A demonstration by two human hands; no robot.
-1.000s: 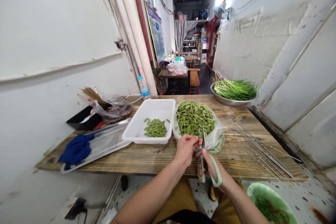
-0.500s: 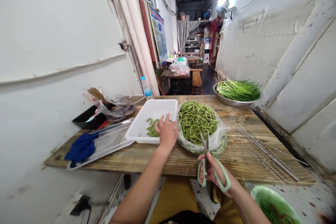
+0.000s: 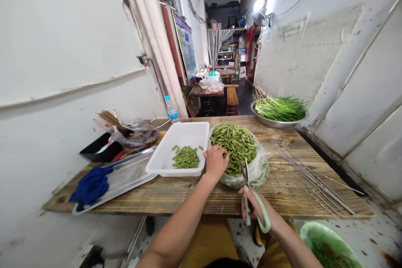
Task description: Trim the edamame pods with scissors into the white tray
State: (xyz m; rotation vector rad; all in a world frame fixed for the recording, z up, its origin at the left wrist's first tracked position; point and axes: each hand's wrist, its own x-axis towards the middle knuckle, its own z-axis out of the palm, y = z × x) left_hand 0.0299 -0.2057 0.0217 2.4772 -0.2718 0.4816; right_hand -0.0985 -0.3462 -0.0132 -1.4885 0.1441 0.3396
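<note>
A heap of green edamame pods point(image 3: 234, 144) fills a clear plastic bag point(image 3: 262, 167) at the table's middle. My left hand point(image 3: 216, 162) rests on the near left side of that heap, fingers curled down among the pods. What they pinch is hidden. My right hand point(image 3: 264, 213) grips pale green scissors point(image 3: 253, 201) by the handles at the table's front edge, blades pointing up toward the bag. A white plastic tray point(image 3: 169, 159) to the left of the bag holds a small pile of trimmed pods point(image 3: 186, 157).
A wooden table point(image 3: 194, 194) fills a narrow passage between white walls. On it: a metal bowl of green chives point(image 3: 280, 111), metal skewers point(image 3: 310, 178), a steel tray point(image 3: 125, 171) with a blue cloth point(image 3: 91, 184), a water bottle point(image 3: 171, 109). A green bowl point(image 3: 329, 245) sits low right.
My left hand went from beside the scissors to the white tray, then came back right onto the pod heap. The scissors stayed at the table's front edge.
</note>
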